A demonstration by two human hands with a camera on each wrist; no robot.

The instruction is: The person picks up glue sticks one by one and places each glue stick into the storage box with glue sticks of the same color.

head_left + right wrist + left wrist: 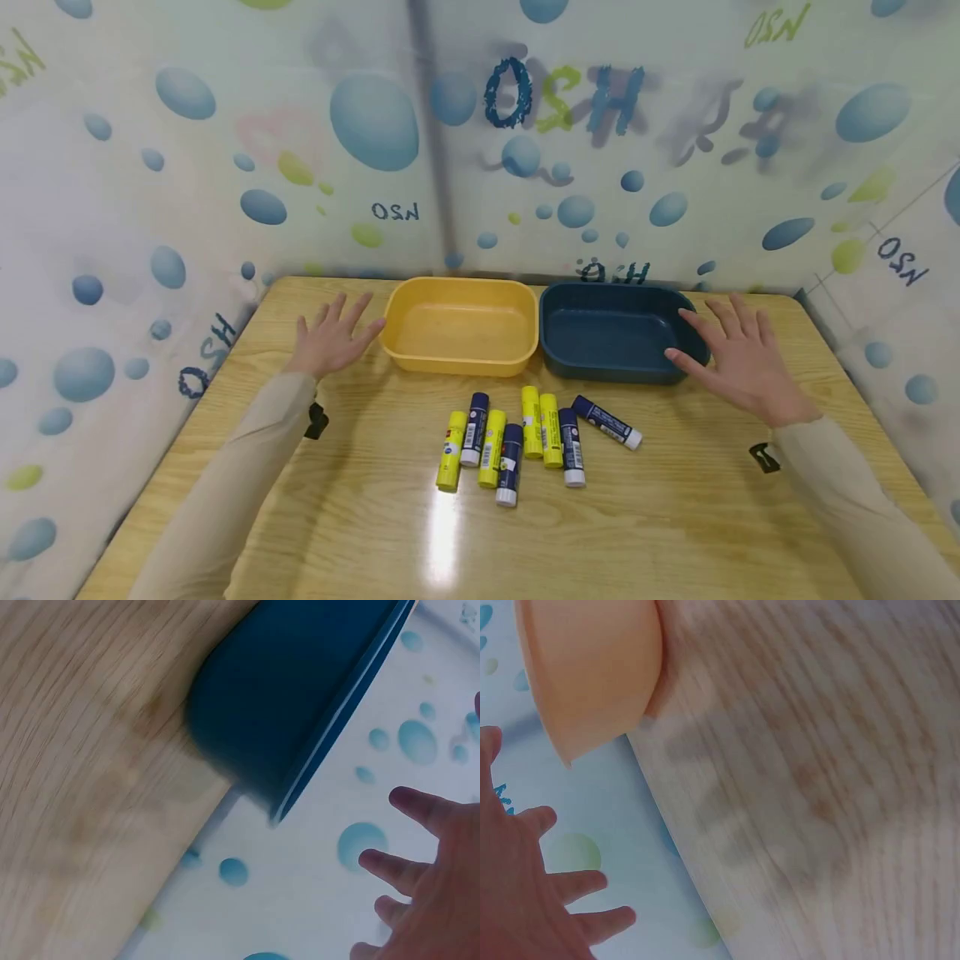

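Observation:
My left hand is spread beside the left end of a yellow tray, holding nothing. Fingers apart, my right hand overlaps the right end of a dark blue tray in the head view, also without anything in it. In front of the trays lie several glue sticks, some yellow and some dark blue with white ends. One dark blue glue stick lies slanted at the right of the group. Each wrist view shows the hand close to a tray end.
The two trays stand side by side at the back of the wooden table. Behind it and along both sides hangs a white sheet printed with blue and green drops. A bright glare streak crosses the tabletop near the front.

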